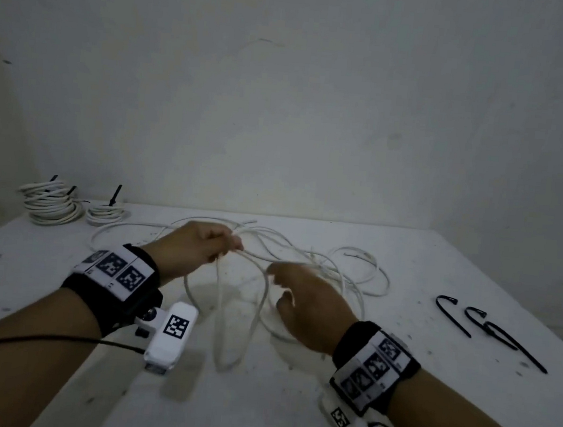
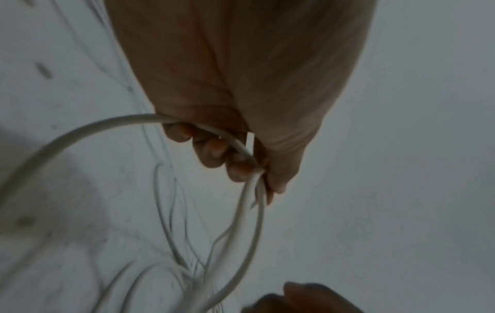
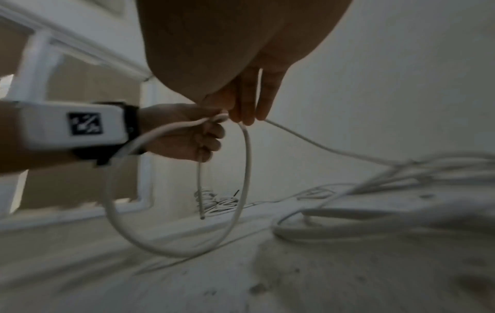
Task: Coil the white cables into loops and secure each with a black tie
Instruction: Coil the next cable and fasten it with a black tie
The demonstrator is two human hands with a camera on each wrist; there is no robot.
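A long white cable (image 1: 353,270) lies loose and tangled across the middle of the table. My left hand (image 1: 233,243) is held above the table and grips this cable, with one loop (image 1: 257,316) hanging down from it. In the left wrist view its fingers (image 2: 214,150) curl round the cable (image 2: 80,135). My right hand (image 1: 273,275) pinches the same cable just right of the left hand. In the right wrist view its fingertips (image 3: 249,114) meet on the cable, the loop (image 3: 241,190) hangs below, and a free end (image 3: 202,216) dangles from the left hand (image 3: 184,135).
Two coiled white bundles (image 1: 51,206) (image 1: 108,213) with black ties standing up from them sit at the back left by the wall. Several loose black ties (image 1: 448,313) (image 1: 500,338) lie on the table to the right. The white table (image 1: 54,380) is speckled.
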